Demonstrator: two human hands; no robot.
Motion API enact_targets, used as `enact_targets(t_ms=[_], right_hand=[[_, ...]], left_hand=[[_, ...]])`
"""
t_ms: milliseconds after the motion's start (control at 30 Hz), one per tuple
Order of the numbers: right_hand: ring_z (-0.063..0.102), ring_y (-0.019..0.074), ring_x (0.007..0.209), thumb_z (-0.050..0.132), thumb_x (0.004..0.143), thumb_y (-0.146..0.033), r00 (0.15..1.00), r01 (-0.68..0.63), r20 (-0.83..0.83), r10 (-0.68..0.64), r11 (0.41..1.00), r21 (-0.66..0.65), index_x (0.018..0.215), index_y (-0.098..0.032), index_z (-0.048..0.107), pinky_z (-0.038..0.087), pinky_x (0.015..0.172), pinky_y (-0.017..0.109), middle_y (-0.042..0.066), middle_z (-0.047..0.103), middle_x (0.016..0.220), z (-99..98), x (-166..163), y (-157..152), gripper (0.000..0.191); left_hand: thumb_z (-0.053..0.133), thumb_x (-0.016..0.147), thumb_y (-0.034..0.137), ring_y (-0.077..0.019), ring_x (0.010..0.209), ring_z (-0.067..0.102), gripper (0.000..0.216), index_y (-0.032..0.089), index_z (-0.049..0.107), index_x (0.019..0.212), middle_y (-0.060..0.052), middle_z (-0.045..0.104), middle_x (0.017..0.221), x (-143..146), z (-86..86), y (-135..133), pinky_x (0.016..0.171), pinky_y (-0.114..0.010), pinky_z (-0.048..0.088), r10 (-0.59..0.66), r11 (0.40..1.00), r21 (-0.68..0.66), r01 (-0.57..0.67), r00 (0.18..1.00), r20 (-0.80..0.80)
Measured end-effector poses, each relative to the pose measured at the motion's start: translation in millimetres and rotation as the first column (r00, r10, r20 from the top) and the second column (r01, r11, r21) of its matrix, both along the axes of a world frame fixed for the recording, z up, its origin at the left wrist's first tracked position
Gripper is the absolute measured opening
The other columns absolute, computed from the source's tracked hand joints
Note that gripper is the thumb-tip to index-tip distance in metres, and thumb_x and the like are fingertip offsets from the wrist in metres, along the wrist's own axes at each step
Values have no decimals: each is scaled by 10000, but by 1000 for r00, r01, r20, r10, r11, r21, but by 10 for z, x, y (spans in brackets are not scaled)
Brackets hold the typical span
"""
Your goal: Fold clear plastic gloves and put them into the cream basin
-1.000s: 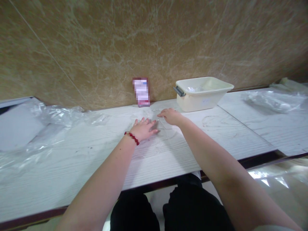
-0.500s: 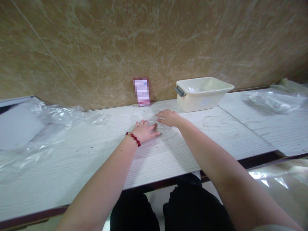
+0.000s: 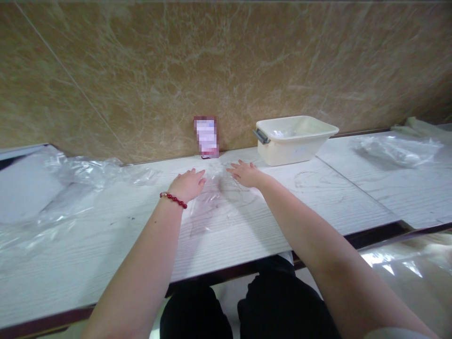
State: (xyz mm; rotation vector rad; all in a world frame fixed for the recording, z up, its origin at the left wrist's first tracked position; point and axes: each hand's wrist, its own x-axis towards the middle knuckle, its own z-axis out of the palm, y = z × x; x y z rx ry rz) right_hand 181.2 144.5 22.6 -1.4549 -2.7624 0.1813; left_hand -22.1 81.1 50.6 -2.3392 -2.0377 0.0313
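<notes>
A thin clear plastic bag [image 3: 212,203] lies flat on the white wood-grain table before me, its outline hard to make out. My left hand [image 3: 189,184], with a red bead bracelet [image 3: 173,199] at the wrist, rests by the bag's upper left side, thumb apart from the fingers. On the upper right part of the bag lies my right hand [image 3: 246,173], palm down with its fingers spread. Neither hand visibly grips anything.
A cream plastic tub [image 3: 293,149] with a grey handle holds some clear plastic. A phone [image 3: 207,136] leans on the marble wall. Crumpled clear plastic [image 3: 90,172] and a white sheet [image 3: 28,188] lie left; more plastic bags [image 3: 402,149] lie right.
My left hand has moved left from the middle of the bag to its upper left side. My right hand stays nearly in place, its fingers more spread.
</notes>
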Motion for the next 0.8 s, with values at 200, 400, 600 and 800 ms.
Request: enact_targets(t_ms=[200,400,600,800], right_hand=[[44,293,1246,296,807,-412,1000,29,11,-28,998,-55,1280,-321,222,103,895,615,16,124,1381,-11,17,-5,487],[92,300,1239,352,781,-448,997,43,-56,-43,999,3,1258,-312,278,133,887,614,40,193,1363,-9,16,-14,500],[303,257,1168,405,778,-420,982,27,-188,3,988,153,1153,-253,452,254,921,461,70,367,1272,216,26,-78,413],[474,171,997,419,789,-311,934,-149,-274,229,947,286,1023,-180,562,352,866,303,68,554,1048,505,28,-205,304]], left_hand=[[247,808,294,-209,1148,366,441,182,391,1210,-111,406,1254,-124,25,39,913,-368,297,16,999,32,-16,1000,18],[260,797,255,-198,1136,383,431,193,414,1195,-98,406,1257,-162,-30,66,916,-350,301,26,1000,14,-26,1000,17],[289,792,258,-185,1124,397,429,180,415,1194,-83,412,1255,-170,103,19,921,-329,302,-3,994,109,-3,999,49],[326,792,335,-202,1043,467,403,149,517,1094,-85,504,1165,27,433,-206,909,-341,310,-149,975,176,138,988,48]])
